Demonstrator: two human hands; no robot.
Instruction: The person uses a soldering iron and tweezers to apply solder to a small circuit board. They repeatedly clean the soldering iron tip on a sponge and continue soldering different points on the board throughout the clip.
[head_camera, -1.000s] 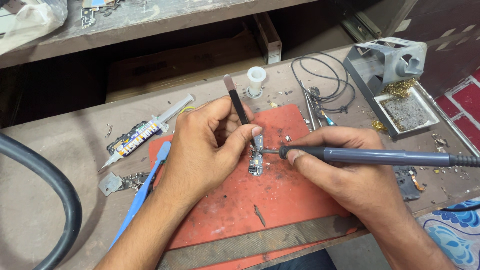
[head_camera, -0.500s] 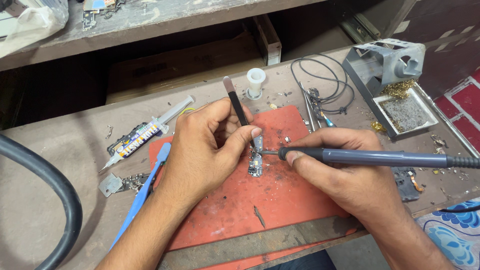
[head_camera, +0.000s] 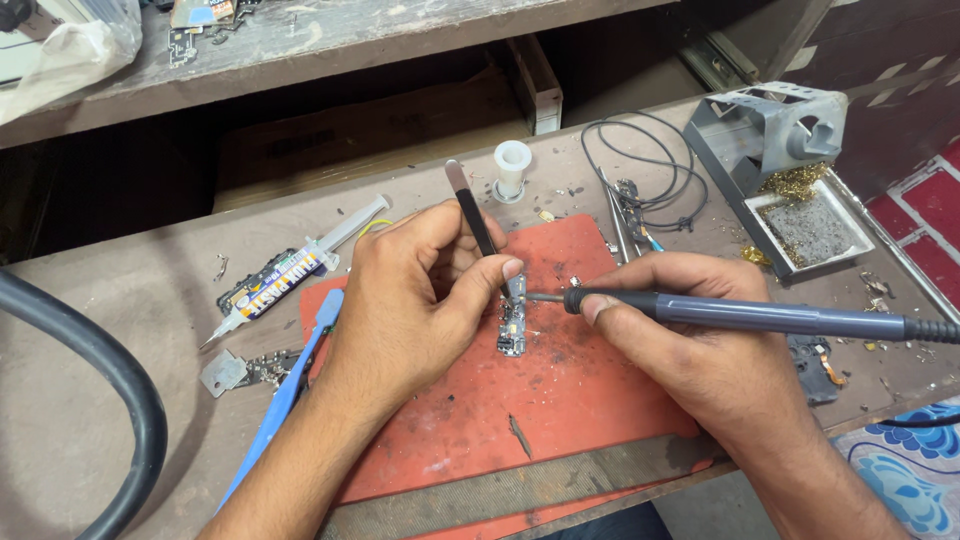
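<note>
Head view: hands (head_camera: 420, 300), soldering iron (head_camera: 740, 317) unmoved.

A worn, scratched grey-brown wooden worktop (head_camera: 120, 300) stands under a dusty grey wooden shelf (head_camera: 330, 40), with a dark recess between them. Red tiled wall (head_camera: 930, 215) shows at right.

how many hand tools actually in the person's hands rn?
2. Black tweezers in the left hand, tips down at the small circuit board on the red mat. Soldering iron in the right hand, tip at the board. Other tools lie loose on the bench.
</note>
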